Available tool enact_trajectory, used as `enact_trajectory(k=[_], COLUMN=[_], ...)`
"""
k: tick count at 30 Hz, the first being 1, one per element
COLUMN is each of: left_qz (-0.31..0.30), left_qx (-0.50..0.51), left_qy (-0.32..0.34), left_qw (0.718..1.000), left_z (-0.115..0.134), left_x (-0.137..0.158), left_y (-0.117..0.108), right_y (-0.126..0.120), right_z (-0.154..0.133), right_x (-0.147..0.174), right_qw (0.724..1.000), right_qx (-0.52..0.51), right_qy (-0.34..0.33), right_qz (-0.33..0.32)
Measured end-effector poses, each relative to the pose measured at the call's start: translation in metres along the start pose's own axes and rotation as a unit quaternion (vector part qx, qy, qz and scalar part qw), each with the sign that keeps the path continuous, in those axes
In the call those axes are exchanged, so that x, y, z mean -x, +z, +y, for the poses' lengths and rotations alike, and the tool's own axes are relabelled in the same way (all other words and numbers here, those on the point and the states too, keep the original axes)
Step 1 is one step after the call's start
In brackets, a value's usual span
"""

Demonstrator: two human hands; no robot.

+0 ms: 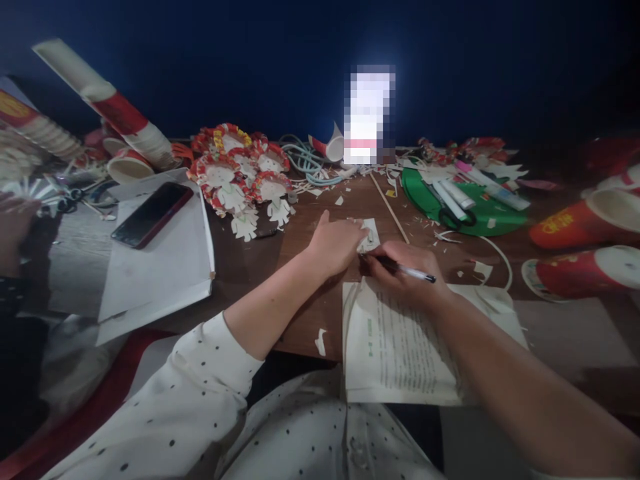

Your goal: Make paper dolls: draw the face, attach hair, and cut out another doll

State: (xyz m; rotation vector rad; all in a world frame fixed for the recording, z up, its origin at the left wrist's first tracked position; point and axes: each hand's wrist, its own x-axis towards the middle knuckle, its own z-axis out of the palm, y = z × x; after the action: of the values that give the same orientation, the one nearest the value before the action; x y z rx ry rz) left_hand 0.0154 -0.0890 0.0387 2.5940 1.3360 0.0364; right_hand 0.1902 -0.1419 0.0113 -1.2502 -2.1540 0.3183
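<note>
My right hand [407,270] is closed around a pen [417,273], whose lower end points at a small white piece of paper [371,235]. Dark marks show on that paper. Bent over its left edge, my left hand [337,243] presses it against the brown table; my fingers partly cover it. Beneath my right wrist lies an open book [400,353] with printed pages. Past my left hand stand several white paper cut-out figures [273,193] with red and yellow patterned rims.
A phone [153,213] rests on white boards at left, near another person's hand [17,213]. Paper cups [575,270] lie at right. A green disc [465,220] bears tubes and scissors [457,217]. A thin stick [390,208], cables and scraps lie around; a bright screen [370,110] stands behind.
</note>
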Motion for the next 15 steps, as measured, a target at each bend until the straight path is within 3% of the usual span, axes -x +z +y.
enact_trajectory(k=[7,15], left_qz=[0.002,-0.001], left_qx=[0.007,0.027], left_qy=[-0.002,-0.016], left_qw=[1.000,1.000], left_z=[-0.0012,-0.0002], left_x=[-0.0006,-0.0017], left_y=[0.0021,0.0026], right_y=[0.0015,0.0085], right_z=[0.0004,0.0058], right_x=[-0.0022,-0.0042], right_qw=[0.998,0.999], right_qx=[0.014,0.010], right_qy=[0.005,0.010], right_qz=[0.062,0.036])
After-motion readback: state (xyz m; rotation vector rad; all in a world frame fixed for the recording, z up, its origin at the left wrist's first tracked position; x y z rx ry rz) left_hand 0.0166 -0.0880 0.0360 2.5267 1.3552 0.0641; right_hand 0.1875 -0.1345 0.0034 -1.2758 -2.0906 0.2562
